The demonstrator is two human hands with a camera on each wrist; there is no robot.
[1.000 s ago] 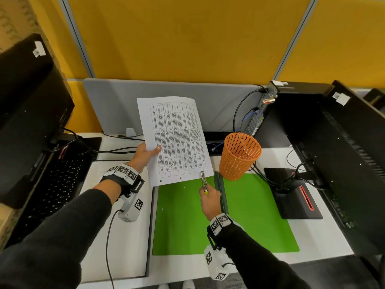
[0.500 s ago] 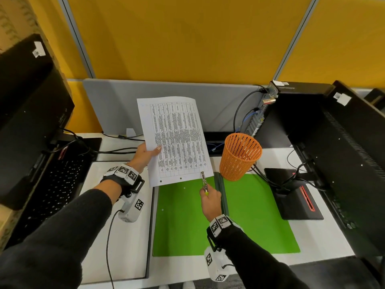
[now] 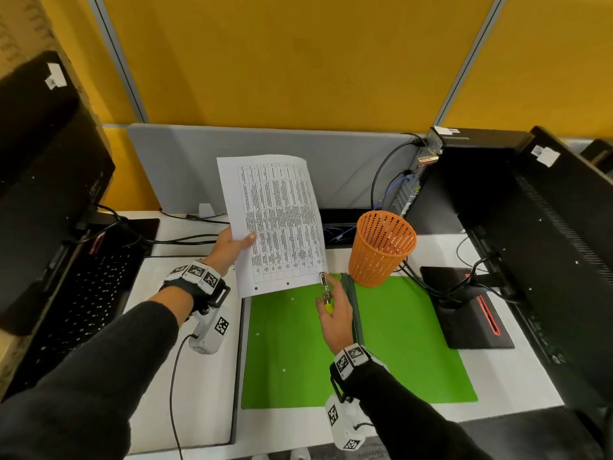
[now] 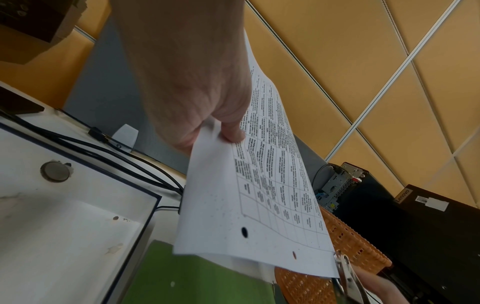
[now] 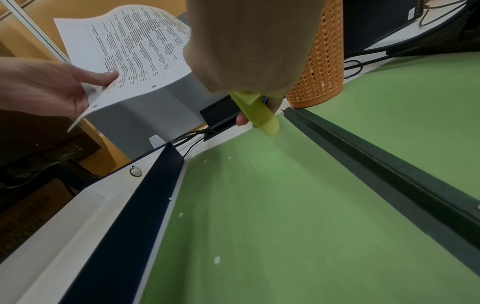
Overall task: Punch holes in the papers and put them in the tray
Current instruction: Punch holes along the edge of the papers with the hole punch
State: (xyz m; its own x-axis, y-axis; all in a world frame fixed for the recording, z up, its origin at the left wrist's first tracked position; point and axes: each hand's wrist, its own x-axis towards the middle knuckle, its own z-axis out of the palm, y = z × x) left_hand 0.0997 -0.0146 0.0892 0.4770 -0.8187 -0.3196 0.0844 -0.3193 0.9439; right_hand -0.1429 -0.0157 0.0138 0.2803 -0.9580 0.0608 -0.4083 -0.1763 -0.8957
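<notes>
A printed sheet of paper (image 3: 275,220) stands nearly upright above the desk. My left hand (image 3: 245,240) pinches its left edge, thumb on the front. Two punched holes show along its bottom edge (image 4: 244,232). My right hand (image 3: 328,300) grips a plier-type hole punch (image 3: 325,288) with yellow-green handles (image 5: 259,115). Its metal head (image 4: 345,267) sits at the sheet's bottom right corner. A shallow white tray with a dark rim (image 3: 237,360) lies on the desk below my left arm.
A green mat (image 3: 414,343) with a dark divider strip (image 3: 356,313) lies under the hands, dotted with small paper discs. An orange mesh basket (image 3: 381,250) stands just right of the sheet. Monitors, a keyboard (image 3: 83,293) and cables flank both sides.
</notes>
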